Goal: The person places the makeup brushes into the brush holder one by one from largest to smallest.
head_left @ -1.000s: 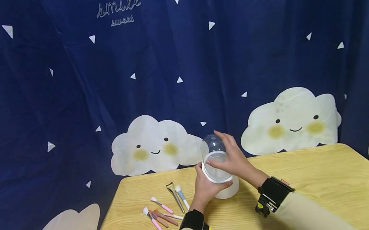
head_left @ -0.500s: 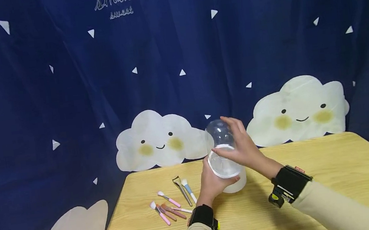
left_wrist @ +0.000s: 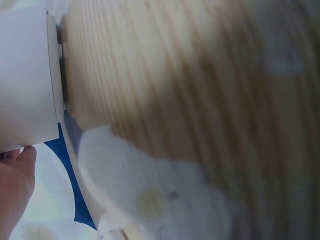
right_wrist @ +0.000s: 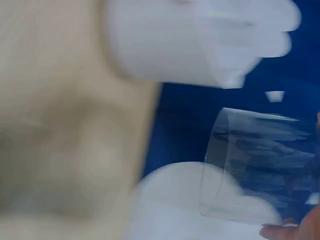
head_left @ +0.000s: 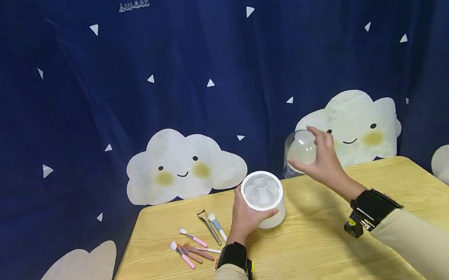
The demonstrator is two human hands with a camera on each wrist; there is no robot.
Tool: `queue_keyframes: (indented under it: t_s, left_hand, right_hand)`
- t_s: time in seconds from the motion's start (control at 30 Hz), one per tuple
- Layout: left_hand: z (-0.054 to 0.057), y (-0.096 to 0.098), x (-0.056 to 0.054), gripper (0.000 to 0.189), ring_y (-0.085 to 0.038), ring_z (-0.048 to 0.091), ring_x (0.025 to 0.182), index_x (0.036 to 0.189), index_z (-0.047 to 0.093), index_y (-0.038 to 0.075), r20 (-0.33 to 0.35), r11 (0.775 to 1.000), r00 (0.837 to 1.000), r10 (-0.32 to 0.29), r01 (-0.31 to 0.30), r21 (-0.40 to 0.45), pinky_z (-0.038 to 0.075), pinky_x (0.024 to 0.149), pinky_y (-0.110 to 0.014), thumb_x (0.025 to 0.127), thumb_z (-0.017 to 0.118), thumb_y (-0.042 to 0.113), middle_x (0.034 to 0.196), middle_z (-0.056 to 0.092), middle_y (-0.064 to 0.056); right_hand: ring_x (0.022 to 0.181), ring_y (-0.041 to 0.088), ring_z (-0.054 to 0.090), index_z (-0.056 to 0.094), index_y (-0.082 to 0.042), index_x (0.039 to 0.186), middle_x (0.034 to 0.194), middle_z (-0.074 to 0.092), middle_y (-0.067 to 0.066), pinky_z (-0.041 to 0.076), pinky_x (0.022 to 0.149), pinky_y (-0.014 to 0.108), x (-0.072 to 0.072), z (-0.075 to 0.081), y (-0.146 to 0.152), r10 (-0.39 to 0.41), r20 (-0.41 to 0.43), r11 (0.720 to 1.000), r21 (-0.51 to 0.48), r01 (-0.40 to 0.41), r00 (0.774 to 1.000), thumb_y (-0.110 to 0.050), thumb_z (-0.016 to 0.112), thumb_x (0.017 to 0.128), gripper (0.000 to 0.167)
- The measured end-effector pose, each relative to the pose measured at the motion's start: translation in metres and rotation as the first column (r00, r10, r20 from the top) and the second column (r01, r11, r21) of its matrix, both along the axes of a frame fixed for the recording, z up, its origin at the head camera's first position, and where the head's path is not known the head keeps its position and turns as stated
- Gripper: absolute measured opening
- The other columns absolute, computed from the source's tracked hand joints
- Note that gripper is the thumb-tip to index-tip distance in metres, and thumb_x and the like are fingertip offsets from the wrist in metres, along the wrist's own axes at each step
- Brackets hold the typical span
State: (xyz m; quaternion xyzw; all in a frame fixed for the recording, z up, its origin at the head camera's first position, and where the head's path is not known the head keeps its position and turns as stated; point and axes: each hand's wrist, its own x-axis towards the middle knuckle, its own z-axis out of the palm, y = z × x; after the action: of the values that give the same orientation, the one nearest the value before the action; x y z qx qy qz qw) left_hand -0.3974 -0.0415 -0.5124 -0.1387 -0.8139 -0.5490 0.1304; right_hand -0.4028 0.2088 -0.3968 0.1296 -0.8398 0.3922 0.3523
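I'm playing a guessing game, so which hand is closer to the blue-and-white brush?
The left hand. It grips the white container, just right of the blue-and-white brush. The right hand is farther right, holding the clear dome up in the air.

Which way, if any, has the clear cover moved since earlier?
Yes, rightward: the clear cover, earlier over the white holder, now overlaps the right smiling cloud.

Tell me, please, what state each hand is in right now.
Left hand: gripping the white container around its side.
Right hand: holding the clear domed cover, apart from the container.
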Motion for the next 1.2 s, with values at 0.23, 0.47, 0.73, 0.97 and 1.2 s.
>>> queue_keyframes:
  t_s: [0.23,0.47,0.73,0.97,1.2]
  left_hand:
    - [0.0,-0.004,-0.001,0.122,-0.018,0.056,0.122,0.15,0.03,0.016,0.026,1.0,0.999,-0.022,0.021,0.016,0.044,0.106,-0.039,0.053,0.102,0.035,0.139,0.053,0.001]
    - [-0.003,-0.004,0.0,0.123,-0.017,0.056,0.122,0.15,0.031,0.016,0.047,0.999,0.999,-0.019,0.018,0.027,0.044,0.105,-0.038,0.052,0.103,0.034,0.138,0.054,0.001]
    - [0.008,-0.007,-0.007,0.123,-0.016,0.055,0.124,0.152,0.028,0.014,0.032,0.998,0.998,-0.061,0.062,-0.02,0.044,0.106,-0.037,0.055,0.102,0.031,0.14,0.051,0.0]
    - [0.039,-0.016,-0.003,0.124,-0.032,0.044,0.139,0.157,0.02,0.0,0.112,0.985,0.987,-0.111,0.125,-0.121,0.035,0.115,-0.047,0.064,0.098,0.025,0.152,0.041,-0.019]
    - [0.049,-0.072,0.016,0.09,-0.043,0.049,0.131,0.146,0.043,-0.006,0.299,0.912,0.952,0.068,0.062,-0.405,0.044,0.107,-0.053,0.076,0.09,0.026,0.142,0.047,-0.03]
  right_hand:
    - [0.124,0.051,0.038,0.033,0.003,0.147,0.135,0.03,0.038,0.042,0.095,0.066,0.005,-0.064,0.005,0.016,0.155,0.997,0.072,-0.027,0.988,-0.021,0.091,0.071,0.099]
    - [0.122,0.051,0.038,0.031,0.005,0.147,0.133,0.029,0.038,0.042,0.095,0.065,0.005,-0.089,0.002,0.017,0.163,0.998,0.054,-0.026,0.986,-0.02,0.092,0.071,0.101]
    - [0.107,0.051,0.048,0.029,0.001,0.151,0.133,0.031,0.036,0.05,0.083,0.063,0.005,-0.089,0.002,-0.032,0.169,0.997,0.069,0.021,0.985,-0.025,0.091,0.072,0.104]
    - [0.09,0.05,0.054,0.026,-0.001,0.154,0.136,0.03,0.036,0.052,0.073,0.061,0.004,-0.077,0.009,-0.058,0.204,0.994,0.101,0.038,0.977,-0.029,0.091,0.074,0.106]
    - [0.078,0.048,0.056,0.026,-0.001,0.153,0.136,0.03,0.037,0.052,0.063,0.055,0.006,-0.086,0.005,-0.054,0.24,0.994,0.109,0.029,0.969,-0.031,0.09,0.075,0.105]
